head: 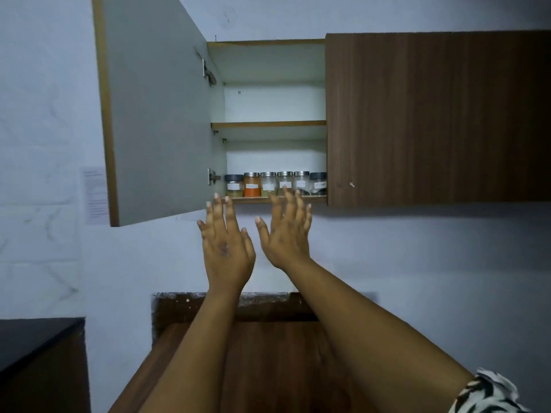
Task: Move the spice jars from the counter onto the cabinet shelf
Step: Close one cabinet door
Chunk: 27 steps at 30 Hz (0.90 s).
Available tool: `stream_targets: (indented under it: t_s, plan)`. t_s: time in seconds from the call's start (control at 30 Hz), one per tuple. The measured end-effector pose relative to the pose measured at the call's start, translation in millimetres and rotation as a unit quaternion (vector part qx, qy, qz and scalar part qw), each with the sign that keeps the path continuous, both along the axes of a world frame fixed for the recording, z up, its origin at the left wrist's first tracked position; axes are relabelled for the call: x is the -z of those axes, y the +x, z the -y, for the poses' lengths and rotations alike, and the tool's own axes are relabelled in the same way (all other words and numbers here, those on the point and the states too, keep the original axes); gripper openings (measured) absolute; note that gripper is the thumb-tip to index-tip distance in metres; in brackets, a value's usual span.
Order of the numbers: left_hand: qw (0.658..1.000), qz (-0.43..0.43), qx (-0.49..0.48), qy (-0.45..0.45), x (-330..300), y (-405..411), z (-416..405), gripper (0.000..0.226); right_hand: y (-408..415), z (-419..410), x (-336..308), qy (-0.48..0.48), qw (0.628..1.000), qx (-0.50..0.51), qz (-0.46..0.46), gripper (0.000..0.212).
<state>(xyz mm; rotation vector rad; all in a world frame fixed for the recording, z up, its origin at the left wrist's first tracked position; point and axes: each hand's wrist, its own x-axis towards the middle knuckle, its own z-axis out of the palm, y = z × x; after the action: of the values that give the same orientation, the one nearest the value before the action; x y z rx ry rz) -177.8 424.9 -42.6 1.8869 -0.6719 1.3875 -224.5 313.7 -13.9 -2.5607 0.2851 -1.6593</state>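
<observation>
Several labelled spice jars (275,183) stand in a row on the bottom shelf (316,199) of the open wall cabinet; the one with orange powder (252,185) is second from the left. My left hand (225,245) is raised below the shelf's left end, fingers spread, holding nothing. My right hand (286,231) is raised beside it, fingers apart, its fingertips overlapping the lower parts of the middle jars in the picture. Whether it touches them I cannot tell. The wooden counter (268,359) lies below my forearms with no jars visible on it.
The cabinet's left door (155,114) stands swung open towards me on the left. The right door (432,117) is closed. An upper shelf (268,124) holds nothing visible. A paper sheet (95,195) hangs on the tiled wall. A dark counter (32,341) sits at lower left.
</observation>
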Motion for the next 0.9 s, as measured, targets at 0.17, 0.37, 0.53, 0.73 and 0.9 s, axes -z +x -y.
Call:
stream_targets:
  t_s: [0.17, 0.37, 0.53, 0.73, 0.9]
  plan:
    - [0.999, 0.020, -0.029, -0.020, -16.6, 15.0, -63.6, 0.063, 33.9, -77.0, -16.7, -0.061, 0.997, -0.034, -0.014, 0.049]
    - [0.997, 0.024, -0.078, -0.010, -32.7, 52.6, -153.9, 0.067, 75.9, -160.4, -37.5, 0.038, 0.996, -0.084, 0.020, 0.049]
    - [0.995, -0.083, -0.008, -0.052, -44.4, 82.4, -202.8, 0.065, 101.0, -217.5, -59.2, 0.045, 0.989, -0.140, 0.015, 0.058]
    - [0.975, -0.127, 0.178, -0.046, -21.0, 120.8, -215.7, 0.040, 123.7, -244.9, -61.5, -0.048, 0.988, -0.116, -0.086, 0.067]
    - [0.958, -0.108, 0.238, -0.119, -4.5, 127.4, -192.0, 0.030, 119.8, -224.6, -55.2, -0.101, 0.988, -0.088, -0.082, 0.050]
